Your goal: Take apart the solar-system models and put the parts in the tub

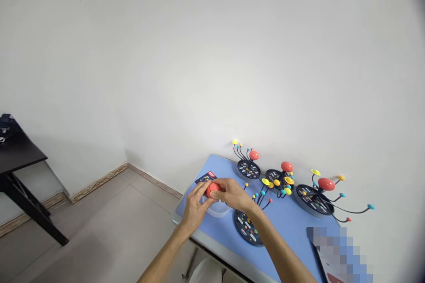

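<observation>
Both my hands meet over the left end of a blue table. My left hand and my right hand are closed together round a red-orange ball. Just beneath them sits a clear round plastic container. Right of my right wrist lies a black round base with thin black arms that carry small coloured balls.
Three assembled solar-system models stand along the wall. A small black card or box lies beyond my hands. Papers lie at the right front edge. A black table stands far left on the tiled floor.
</observation>
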A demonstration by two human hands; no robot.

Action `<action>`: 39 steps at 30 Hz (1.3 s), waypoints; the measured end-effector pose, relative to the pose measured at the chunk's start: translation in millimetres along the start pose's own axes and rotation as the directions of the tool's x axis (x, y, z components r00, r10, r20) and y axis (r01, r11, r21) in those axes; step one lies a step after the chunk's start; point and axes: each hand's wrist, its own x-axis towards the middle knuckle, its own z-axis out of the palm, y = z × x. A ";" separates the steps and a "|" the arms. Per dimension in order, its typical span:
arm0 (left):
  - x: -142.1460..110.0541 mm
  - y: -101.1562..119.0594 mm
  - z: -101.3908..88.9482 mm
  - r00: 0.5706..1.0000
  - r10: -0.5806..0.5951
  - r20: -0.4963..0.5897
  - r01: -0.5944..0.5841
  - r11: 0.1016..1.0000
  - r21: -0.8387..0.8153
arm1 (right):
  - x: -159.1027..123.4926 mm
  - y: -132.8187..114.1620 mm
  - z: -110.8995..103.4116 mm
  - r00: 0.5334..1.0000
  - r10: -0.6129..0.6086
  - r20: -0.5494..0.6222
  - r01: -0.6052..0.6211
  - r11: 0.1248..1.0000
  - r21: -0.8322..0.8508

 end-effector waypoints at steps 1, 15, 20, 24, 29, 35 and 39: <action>2.4 -2.0 0.0 1.000 -0.023 -0.011 0.022 1.000 -0.017 | 3.9 1.6 1.6 1.000 0.021 -0.002 -0.020 0.999 0.049; 12.6 -22.6 7.8 0.987 -0.156 0.024 0.157 0.956 -0.246 | 21.5 5.8 3.5 0.971 0.237 -0.016 -0.229 0.950 0.211; 15.1 -22.5 3.5 0.984 -0.168 0.058 0.177 0.951 -0.255 | 24.4 3.6 0.9 0.966 0.255 -0.042 -0.249 0.961 0.118; 19.1 -17.2 -3.6 0.984 -0.149 0.099 0.169 0.952 -0.255 | 25.2 2.5 0.3 0.973 0.228 -0.028 -0.225 0.971 0.082; 21.3 -12.6 -4.5 0.985 -0.172 0.028 0.174 0.962 -0.210 | 27.1 2.1 4.5 0.971 0.226 -0.083 -0.225 0.974 0.026; 22.5 -17.5 -3.5 0.959 -0.268 0.089 0.282 0.896 -0.342 | 26.7 -0.4 6.1 0.972 0.210 -0.108 -0.216 0.975 -0.051; 23.6 -17.6 -4.1 0.958 -0.279 0.063 0.283 0.900 -0.331 | 28.9 -4.5 9.1 0.963 0.229 -0.144 -0.245 0.964 -0.103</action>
